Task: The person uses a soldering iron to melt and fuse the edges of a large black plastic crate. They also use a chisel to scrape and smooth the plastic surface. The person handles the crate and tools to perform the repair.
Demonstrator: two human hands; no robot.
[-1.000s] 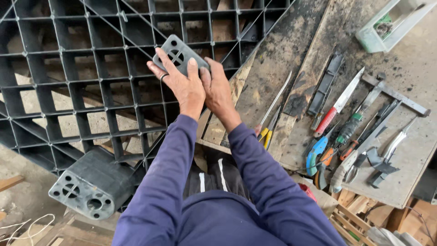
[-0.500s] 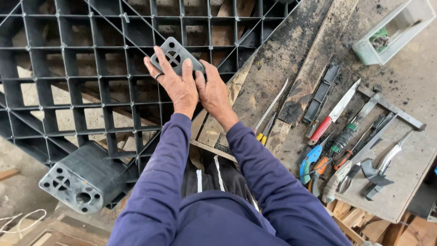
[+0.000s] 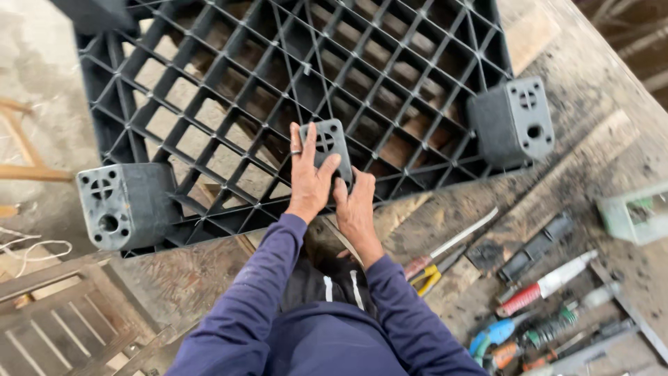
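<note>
Hands meet on a grey plastic block (image 3: 327,150) at the near edge of a black plastic pallet (image 3: 292,76), which lies upside down on a worn, soot-stained wooden table (image 3: 557,202). We see the left hand (image 3: 311,182) laid flat against the block's side, its fingers (image 3: 300,150) spread upward and a ring on one of them, the thumb hooked across the block's lower face. Our view puts the right hand (image 3: 356,202) just below and to the right, touching the block's bottom corner, its fingers curled and pressed close together. Both arms wear dark blue sleeves (image 3: 261,292).

The block, pierced with round and slotted holes, stands against the pallet's open lattice, midway between two matching grey feet: one (image 3: 122,205) at the pallet's left corner, one (image 3: 515,122) at its right.

Right of the hands, loose tools lie across the table: a long metal blade (image 3: 459,237), yellow-handled pliers (image 3: 428,278), a red-and-white-handled tool (image 3: 546,285), a blue-handled tool (image 3: 490,335) and a flat black bar (image 3: 536,247).

At the right edge sits a pale green box (image 3: 633,212); we can make out some small dark items inside it, but cannot tell what they are. The pallet's cells hold nothing; through them we see only pale wood beneath. A slatted wooden frame (image 3: 62,327) lies at lower left.
</note>
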